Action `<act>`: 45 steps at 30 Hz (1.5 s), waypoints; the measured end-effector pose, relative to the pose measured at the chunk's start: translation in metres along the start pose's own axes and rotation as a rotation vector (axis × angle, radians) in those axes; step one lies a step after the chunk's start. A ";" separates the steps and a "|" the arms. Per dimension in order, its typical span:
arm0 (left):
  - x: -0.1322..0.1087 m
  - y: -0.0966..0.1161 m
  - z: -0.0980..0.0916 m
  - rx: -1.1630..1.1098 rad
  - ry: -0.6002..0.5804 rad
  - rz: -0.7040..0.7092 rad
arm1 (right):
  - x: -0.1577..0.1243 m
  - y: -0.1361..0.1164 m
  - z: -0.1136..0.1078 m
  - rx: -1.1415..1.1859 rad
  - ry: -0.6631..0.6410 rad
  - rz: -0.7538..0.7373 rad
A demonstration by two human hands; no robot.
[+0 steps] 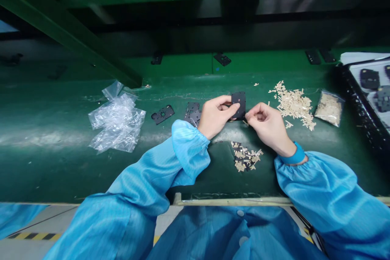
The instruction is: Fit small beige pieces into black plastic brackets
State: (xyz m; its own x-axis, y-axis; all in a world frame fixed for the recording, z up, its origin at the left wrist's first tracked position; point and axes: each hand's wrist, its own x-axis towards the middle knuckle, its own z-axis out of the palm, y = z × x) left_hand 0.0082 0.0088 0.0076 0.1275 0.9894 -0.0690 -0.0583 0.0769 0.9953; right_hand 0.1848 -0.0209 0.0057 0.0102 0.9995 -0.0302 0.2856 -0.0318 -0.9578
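My left hand (217, 114) grips a flat black plastic plate (239, 103) with small holes, thumb across its face, and holds it up off the bench. At the plate's lower right corner, my right hand (266, 124) pinches a tiny beige strip (245, 122) between thumb and fingertip. Just below the hands lies a small heap of beige and black pieces (246, 157). More black plates (192, 113) rest left of my left hand, partly behind it, and a single black frame (163, 114) lies farther left. To the right spreads a loose pile of beige strips (294, 105).
Clear plastic bags (117, 120) are heaped at the left. A filled bag of beige pieces (329, 108) sits on the right, beside a black-edged tray (362, 105) holding black parts. Several black parts (222, 59) lie along the back, under a green shelf frame (76, 44).
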 end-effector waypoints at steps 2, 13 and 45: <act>0.000 0.000 0.000 -0.002 -0.002 0.000 | 0.000 0.000 0.000 0.004 0.003 0.006; -0.002 0.002 0.001 -0.002 -0.016 0.014 | 0.000 -0.002 0.001 -0.021 0.014 0.019; -0.001 0.013 -0.006 -0.345 -0.148 -0.178 | -0.004 -0.016 -0.012 0.634 -0.417 0.253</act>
State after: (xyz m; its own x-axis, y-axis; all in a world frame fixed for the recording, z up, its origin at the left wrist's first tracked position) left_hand 0.0011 0.0099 0.0204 0.3051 0.9306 -0.2023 -0.3479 0.3067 0.8860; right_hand 0.1920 -0.0244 0.0242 -0.3936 0.8840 -0.2521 -0.2783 -0.3759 -0.8839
